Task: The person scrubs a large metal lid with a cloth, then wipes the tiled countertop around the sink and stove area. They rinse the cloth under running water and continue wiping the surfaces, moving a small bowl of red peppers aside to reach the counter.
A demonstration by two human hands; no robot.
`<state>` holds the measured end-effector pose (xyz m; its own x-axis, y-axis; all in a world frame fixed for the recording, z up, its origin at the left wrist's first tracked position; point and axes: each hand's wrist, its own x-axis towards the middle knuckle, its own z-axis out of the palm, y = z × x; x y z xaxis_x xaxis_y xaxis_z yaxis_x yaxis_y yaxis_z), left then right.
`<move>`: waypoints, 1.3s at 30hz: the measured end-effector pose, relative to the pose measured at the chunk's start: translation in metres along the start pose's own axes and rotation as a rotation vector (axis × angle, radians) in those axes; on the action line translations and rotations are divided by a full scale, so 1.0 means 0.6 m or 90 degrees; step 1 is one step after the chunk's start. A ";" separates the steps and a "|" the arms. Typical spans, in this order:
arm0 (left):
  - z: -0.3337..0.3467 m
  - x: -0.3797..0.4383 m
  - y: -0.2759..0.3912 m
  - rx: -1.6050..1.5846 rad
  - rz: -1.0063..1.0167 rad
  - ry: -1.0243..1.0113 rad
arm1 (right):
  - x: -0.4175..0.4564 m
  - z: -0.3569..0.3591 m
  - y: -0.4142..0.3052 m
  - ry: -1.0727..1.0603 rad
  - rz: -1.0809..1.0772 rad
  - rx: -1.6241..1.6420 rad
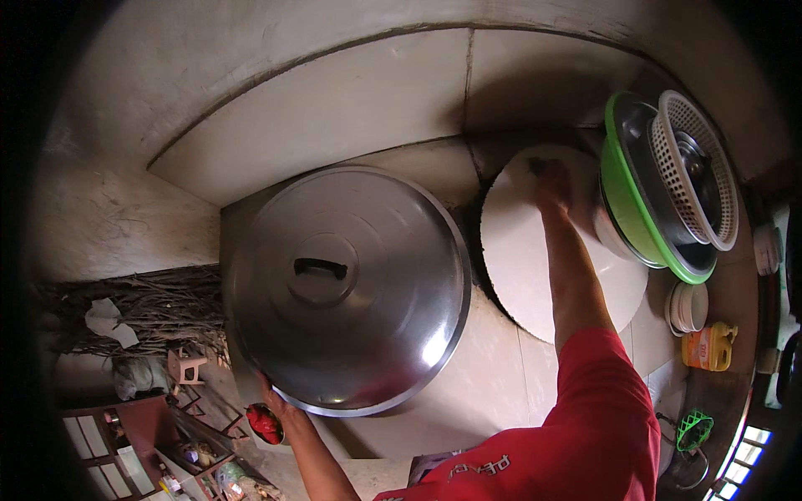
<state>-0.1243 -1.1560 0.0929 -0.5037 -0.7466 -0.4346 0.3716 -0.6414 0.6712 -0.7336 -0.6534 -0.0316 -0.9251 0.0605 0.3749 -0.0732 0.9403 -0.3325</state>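
Note:
A large round metal lid [388, 250] with a dark handle lies at the centre left. My left hand [277, 401] touches the lid's near left rim; its fingers are partly hidden, so its grip cannot be made out. Just beside it stands a bowl with red contents [264, 423]. To the right of the metal lid is a flat, round, pale cover [514, 250] on the tiled counter. My right hand [554, 181] is over the far part of this cover, closed around a small dark object [537, 165], perhaps the cover's handle or a cloth.
Stacked basins, the lower one green [633, 194], and a white plastic basket [665, 156] stand at the right, close to my right hand. Small bowls [692, 307] and a yellow jug [707, 348] sit nearer. A tiled wall [351, 100] bounds the far side; dry branches [169, 300] lie at the left.

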 end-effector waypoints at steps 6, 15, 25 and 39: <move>-0.064 0.026 -0.007 -0.004 -0.053 0.024 | 0.011 0.027 -0.080 -0.060 0.010 0.050; -0.150 0.141 0.021 0.521 -0.033 0.085 | -0.223 -0.089 -0.163 -0.139 -0.114 0.094; -0.167 0.191 0.018 0.756 0.039 0.091 | -0.449 -0.363 0.117 -0.079 0.052 -0.045; -0.164 0.112 0.039 1.336 0.243 0.051 | -0.380 -0.246 -0.050 -0.083 -0.182 0.097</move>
<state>-0.0725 -1.2385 0.0204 -0.5860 -0.7998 -0.1300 -0.8065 0.5602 0.1891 -0.4655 -0.6462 0.0209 -0.8983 -0.2508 0.3609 -0.3821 0.8513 -0.3596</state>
